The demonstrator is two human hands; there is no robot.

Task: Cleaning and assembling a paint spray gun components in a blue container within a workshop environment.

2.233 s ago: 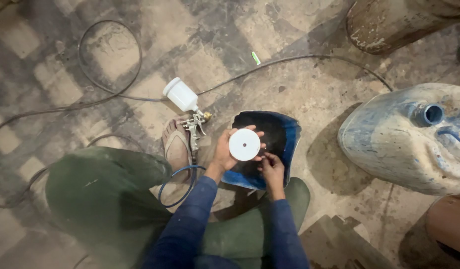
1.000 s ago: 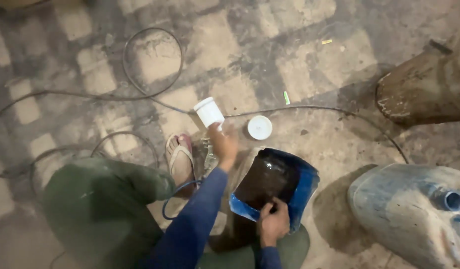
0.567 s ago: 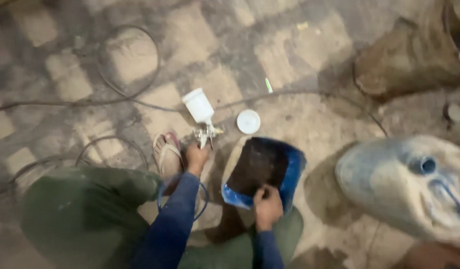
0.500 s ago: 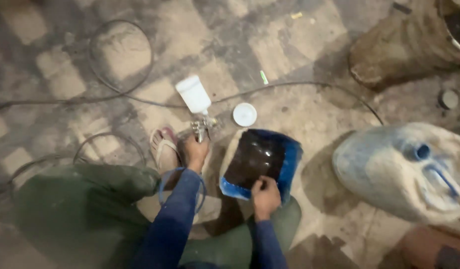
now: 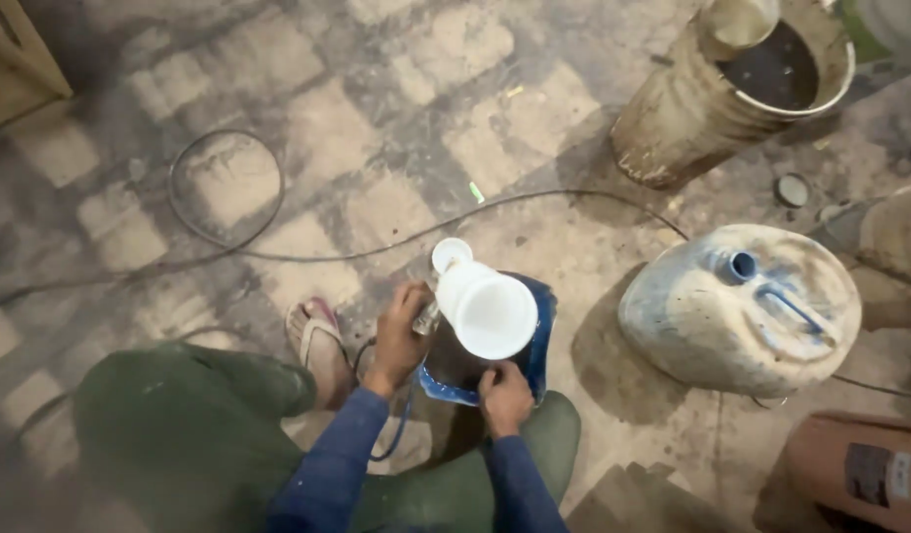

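Observation:
I am crouched over a cut-open blue container [image 5: 540, 326] holding dark liquid, set on the floor between my knees. My left hand [image 5: 400, 334] grips a spray gun by its metal body [image 5: 427, 316] and holds it tilted above the container. The gun's white plastic cup [image 5: 487, 308] points its open mouth toward me. My right hand [image 5: 505, 395] grips the near rim of the blue container. A round white lid [image 5: 452, 254] lies on the floor just beyond the cup.
A stained blue-white jerrycan [image 5: 742, 308] lies on its side to the right. A dirty bucket [image 5: 714, 99] stands at the top right, and a brown drum [image 5: 858, 474] at the bottom right. A black hose [image 5: 228, 212] loops across the tiled floor. My sandalled foot [image 5: 315, 341] rests left of the container.
My left hand set the white lid on the floor, took hold of the spray gun and raised it over the blue container. My right hand stayed on the container's rim.

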